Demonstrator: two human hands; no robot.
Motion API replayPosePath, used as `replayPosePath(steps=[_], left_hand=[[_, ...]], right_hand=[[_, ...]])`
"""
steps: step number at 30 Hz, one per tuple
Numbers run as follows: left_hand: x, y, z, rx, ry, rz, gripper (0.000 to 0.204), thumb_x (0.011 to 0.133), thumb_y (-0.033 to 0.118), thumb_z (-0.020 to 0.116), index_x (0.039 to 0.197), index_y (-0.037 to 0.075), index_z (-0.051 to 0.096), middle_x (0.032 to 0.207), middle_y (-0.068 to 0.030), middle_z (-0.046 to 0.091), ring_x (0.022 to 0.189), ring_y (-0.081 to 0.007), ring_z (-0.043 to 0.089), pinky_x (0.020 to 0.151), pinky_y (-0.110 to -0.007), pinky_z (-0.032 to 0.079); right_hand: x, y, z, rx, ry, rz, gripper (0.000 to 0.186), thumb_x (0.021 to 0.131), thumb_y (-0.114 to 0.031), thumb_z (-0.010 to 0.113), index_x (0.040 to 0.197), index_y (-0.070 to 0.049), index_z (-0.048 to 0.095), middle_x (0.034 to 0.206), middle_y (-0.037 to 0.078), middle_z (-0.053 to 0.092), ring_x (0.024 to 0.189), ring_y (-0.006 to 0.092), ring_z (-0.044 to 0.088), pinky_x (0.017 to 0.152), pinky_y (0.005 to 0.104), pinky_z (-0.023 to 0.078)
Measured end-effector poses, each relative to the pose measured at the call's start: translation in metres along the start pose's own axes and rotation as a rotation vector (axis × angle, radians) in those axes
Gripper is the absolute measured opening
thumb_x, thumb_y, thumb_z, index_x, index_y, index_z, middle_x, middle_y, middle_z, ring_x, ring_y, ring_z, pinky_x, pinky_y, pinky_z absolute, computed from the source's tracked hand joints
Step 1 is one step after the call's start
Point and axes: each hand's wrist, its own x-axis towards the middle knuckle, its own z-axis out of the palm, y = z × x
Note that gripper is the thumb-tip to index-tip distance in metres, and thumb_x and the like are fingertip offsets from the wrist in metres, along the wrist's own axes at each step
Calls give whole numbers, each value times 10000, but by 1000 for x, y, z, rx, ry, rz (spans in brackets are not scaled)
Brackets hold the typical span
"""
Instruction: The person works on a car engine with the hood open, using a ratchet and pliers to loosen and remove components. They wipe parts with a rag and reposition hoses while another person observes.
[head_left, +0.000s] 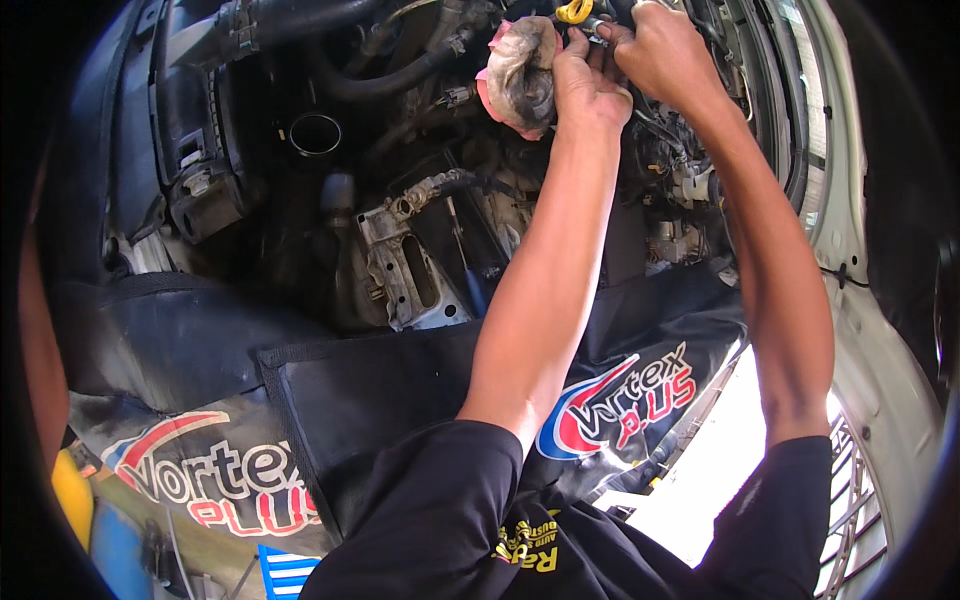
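Left hand (592, 92) and right hand (668, 52) set close together, grips unclear; yellow ring (574, 12) just beyond, stained rag (522, 75) leftward; room bounded rightward by bodywork (848, 180).

The bracket (415, 270) lies within the engine bay. Immediately to its right lies a long-shafted tool (475, 292); to its left, and farther behind, a circular opening (316, 134). Behind the bracket runs a hose (400, 84). Behind it and to the right stand, in order from left to right, a rag (520, 75), the left grip (590, 90) and the right grip (665, 55). Before the bracket lies a cover (385, 395); to its far right, a body panel (865, 330).
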Motion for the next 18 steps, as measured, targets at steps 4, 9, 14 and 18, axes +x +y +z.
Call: replayPosePath(steps=[4,9,14,18], left_hand=[[-9,-3,0,-29,-3,-46,322,1102,365,483,1285,134,613,1208,-52,671,1127,-196,624,989,-382,478],[-9,6,15,13,116,-42,316,1101,359,484,1198,115,659,1132,-35,706,1060,-197,661,949,-387,537],[-15,-3,10,-62,16,29,255,1071,284,538,1156,100,692,1087,-71,727,1059,-219,665,941,-367,514],[-9,-7,-6,-18,-130,154,517,1100,361,494,1516,75,382,1524,-143,457,1353,-240,467,1155,-381,352]], right_hand=[[1,7,10,-51,-15,53,319,831,-204,697,920,101,716,915,335,700,913,472,711,796,517,572],[2,-1,-3,126,15,-67,291,837,-162,680,894,121,716,875,367,681,896,476,716,812,525,569],[5,2,0,9,-118,86,301,858,-169,691,1050,60,721,981,337,702,961,459,708,834,495,564],[0,3,-6,101,-75,-32,349,869,-177,674,1092,91,687,1067,355,683,1073,472,673,886,496,546]])
